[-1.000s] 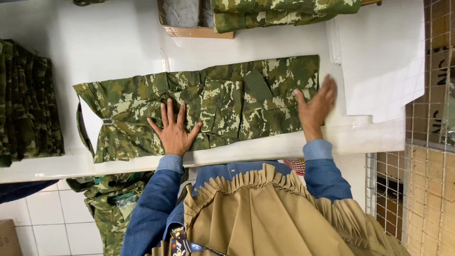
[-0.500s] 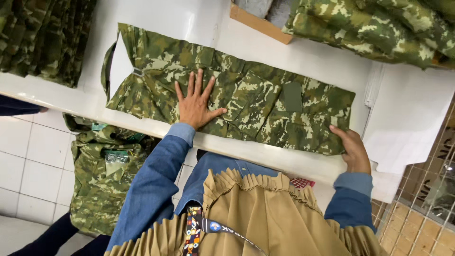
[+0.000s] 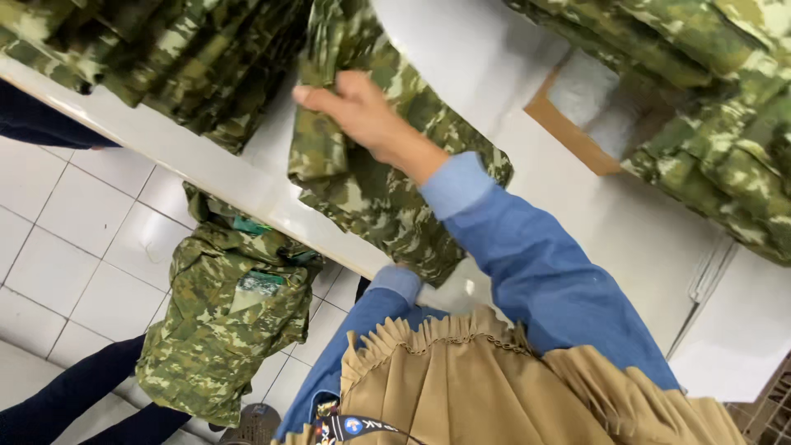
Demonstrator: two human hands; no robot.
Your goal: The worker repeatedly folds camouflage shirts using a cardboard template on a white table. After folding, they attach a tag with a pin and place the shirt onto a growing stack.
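Note:
A camouflage garment lies folded on the white table and hangs over its near edge. My right hand reaches across it and grips its upper end, close to a stack of similar camouflage clothes. Of my left arm only the blue cuff shows, at the garment's lower edge. The left hand itself is hidden under the cloth.
More camouflage clothes are piled at the far right beside a cardboard box. White sheets lie at the table's right end. Another camouflage garment hangs below the table over the tiled floor. Another person's dark legs stand at lower left.
The garment, spread flat before, is now folded up. My right hand has swung its end over to the left. My left hand has left the top and gone under the cloth. The view has turned.

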